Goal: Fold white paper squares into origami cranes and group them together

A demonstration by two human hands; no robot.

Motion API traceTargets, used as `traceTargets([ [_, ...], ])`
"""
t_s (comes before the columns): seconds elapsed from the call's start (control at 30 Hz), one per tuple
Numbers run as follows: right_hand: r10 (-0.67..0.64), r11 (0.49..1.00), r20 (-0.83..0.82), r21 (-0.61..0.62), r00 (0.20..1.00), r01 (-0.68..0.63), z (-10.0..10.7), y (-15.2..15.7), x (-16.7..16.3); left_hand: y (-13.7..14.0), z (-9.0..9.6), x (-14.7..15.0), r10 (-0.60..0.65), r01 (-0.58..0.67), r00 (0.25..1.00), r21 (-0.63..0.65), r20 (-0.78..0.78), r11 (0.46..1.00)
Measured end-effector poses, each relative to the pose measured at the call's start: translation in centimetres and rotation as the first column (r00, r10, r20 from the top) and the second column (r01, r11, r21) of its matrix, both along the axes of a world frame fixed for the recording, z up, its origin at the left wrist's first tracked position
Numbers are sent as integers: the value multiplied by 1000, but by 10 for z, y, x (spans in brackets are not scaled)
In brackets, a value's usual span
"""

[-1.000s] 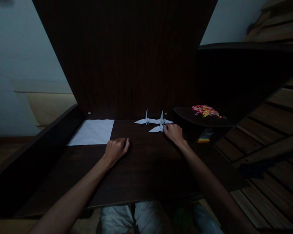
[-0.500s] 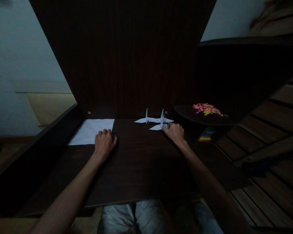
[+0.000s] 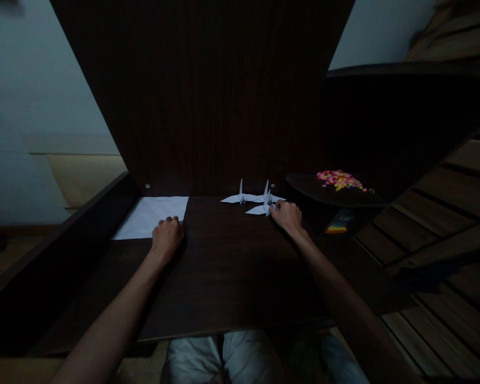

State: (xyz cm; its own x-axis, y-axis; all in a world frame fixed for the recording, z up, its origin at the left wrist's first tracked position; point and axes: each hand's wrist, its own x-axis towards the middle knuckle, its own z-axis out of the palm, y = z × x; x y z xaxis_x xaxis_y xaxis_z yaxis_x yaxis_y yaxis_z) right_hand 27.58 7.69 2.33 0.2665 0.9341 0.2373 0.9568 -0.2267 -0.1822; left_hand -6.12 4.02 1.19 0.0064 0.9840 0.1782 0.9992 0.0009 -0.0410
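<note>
From my feed, left to right: dark side panel (image 3: 64,234), then the white sheet (image 3: 138,216) lying flat on the surface (image 3: 216,277), no folded form to it. My left hand (image 3: 167,237) is at its near right corner, knuckles up, fingers curled in; palm is hidden, so can't tell if anything's gripped under there. Bare dark surface next, then the folded paper birds along the back: left crane (image 3: 241,199) with neck up and wings spread, rear right crane (image 3: 265,197) about wing to wing with it, front crane (image 3: 258,210) just before that one and overlapping it from my angle. My right hand (image 3: 288,216) is at the front crane's right wing, thumb and fingers drawn together in what I'd call a light pinch; wing tip hidden by the fingers. Right of that, a low rounded shelf (image 3: 304,186) with a heap of small bright pieces (image 3: 340,180), well apart from both hands, and some colourful item (image 3: 336,230) below it, too dim to identify. Progress, my read: folding looks done on all three birds, rear two standing free; front one not yet released, and the sheet unfolded.
</note>
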Motion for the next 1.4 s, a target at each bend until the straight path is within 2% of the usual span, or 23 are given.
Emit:
traceTargets([
  [0.37, -19, 1000, -74, 3, 997, 19, 0, 4, 3, 0, 0, -1, -15, 15, 1000, -33, -9, 999],
  [0.47, -64, 996, -142, 51, 988, 72, 3, 1, 5, 1, 1, -1, -7, 6, 1000, -51, -13, 999],
  [0.57, -84, 981, -212, 154, 974, 118, 8, -3, 11, 2, 2, -2, 12, -13, 1000, -64, -15, 998],
  [0.67, -42, 943, -270, 306, 962, 127, 15, -7, 17, 3, 1, -3, 32, -33, 999, -62, -14, 998],
  [0.83, 58, 834, -331, 534, 942, 136, 27, -14, 24, 4, -2, -2, 51, -52, 999, -37, -10, 998],
  [0.97, 146, 764, -399, 627, 905, 153, 36, -21, 25, 4, 2, -2, 53, -53, 999, -12, -4, 999],
  [1.07, 192, 728, -376, 673, 906, 125, 42, -28, 22, -1, 14, -1, 58, -58, 998, 30, 0, 998],
  [1.13, 234, 706, -349, 702, 907, 88, 45, -35, 18, -7, 27, 1, 69, -68, 998, 135, -3, 989],
  [1.2, 283, 695, -340, 717, 897, 52, 48, -43, 11, -16, 43, 2, 64, -67, 998, 260, 21, 963],
  [1.27, 351, 705, -322, 709, 879, -21, 48, -51, 2, -28, 62, 2, -4, -41, 994, 418, 107, 908],
  [1.33, 434, 724, -308, 679, 847, -124, 46, -58, -9, -44, 81, 0, -189, 6, 952, 607, 239, 795],
  [1.37, 474, 742, -321, 647, 820, -176, 43, -61, -15, -52, 91, -2, -291, 14, 906, 664, 308, 748],
  [1.4, 509, 768, -346, 595, 788, -236, 40, -63, -20, -59, 101, -4, -344, -28, 856, 699, 387, 715],
])
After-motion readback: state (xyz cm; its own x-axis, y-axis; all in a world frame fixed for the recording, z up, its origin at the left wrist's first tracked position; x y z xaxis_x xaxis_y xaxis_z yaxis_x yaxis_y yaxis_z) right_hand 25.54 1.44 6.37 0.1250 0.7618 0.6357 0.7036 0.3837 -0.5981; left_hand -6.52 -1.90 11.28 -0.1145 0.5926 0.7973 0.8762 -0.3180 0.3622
